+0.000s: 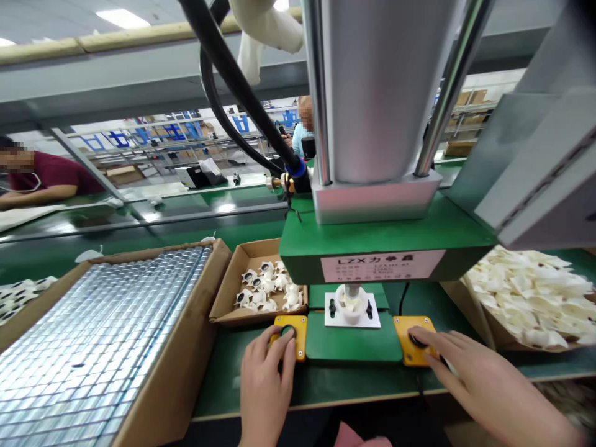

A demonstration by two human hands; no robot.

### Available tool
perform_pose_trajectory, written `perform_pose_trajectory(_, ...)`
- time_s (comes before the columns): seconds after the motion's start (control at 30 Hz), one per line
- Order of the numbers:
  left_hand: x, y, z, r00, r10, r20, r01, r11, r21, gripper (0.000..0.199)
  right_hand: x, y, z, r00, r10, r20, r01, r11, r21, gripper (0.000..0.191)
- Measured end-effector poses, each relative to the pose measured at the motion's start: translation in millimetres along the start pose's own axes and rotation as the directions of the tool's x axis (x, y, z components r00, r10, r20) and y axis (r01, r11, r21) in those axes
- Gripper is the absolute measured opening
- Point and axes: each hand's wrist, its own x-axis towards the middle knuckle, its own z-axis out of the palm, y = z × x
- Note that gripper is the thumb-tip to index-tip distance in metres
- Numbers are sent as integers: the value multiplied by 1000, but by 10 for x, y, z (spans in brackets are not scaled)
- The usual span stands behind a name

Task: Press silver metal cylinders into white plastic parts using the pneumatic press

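A green press (386,242) with a grey cylinder stands at the centre right. Its rod comes down onto a white part in a round white holder (351,304), which is fixed on a white plate. My left hand (269,372) rests on the left yellow button box (298,338), fingers apart over its round button. On the right yellow button box (410,323) lies my right hand (465,360), its fingers stretched over the dark button. Neither hand holds anything.
Left of the press, a small carton (228,292) holds white finned parts. A large carton (177,372) of shiny metal cylinders stands further left. Cream parts (535,298) fill a box at right. Behind the bench are two people (56,174), shelves and a rail.
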Motion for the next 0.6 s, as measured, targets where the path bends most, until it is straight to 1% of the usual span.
perform_pose_trajectory(0.13,0,-4,26,998,-67,0,67,994,-84,19,15,6,-28,997,73,18,-75,982,176,35)
perform_pose_trajectory(0.2,10,-8,28,990,-138,3,137,980,-147,22,55,-61,-96,994,110,24,-113,954,280,38)
perform_pose_trajectory(0.23,20,-11,29,981,-193,0,189,962,-196,26,88,-117,-149,991,129,35,-134,931,339,40)
perform_pose_trajectory(0.3,49,-20,30,943,-332,-13,312,897,-314,34,191,-272,-286,985,149,82,-170,861,480,48)
perform_pose_trajectory(0.37,86,-31,30,887,-461,-24,408,808,-424,39,347,-460,-436,984,138,108,-176,761,625,55)
perform_pose_trajectory(0.43,117,-40,20,838,-545,-38,460,742,-487,40,552,-639,-553,991,99,89,-133,683,718,50)
perform_pose_trajectory(0.5,125,-48,-6,816,-577,-36,485,717,-500,40,771,-774,-600,996,61,58,-84,678,730,39)
perform_pose_trajectory(0.57,101,-63,-47,820,-572,-20,493,723,-484,39,952,-855,-573,996,38,74,-80,687,722,40)
perform_pose_trajectory(0.6,77,-75,-73,828,-561,-16,489,734,-471,38,1014,-878,-541,995,40,95,-97,673,733,43)
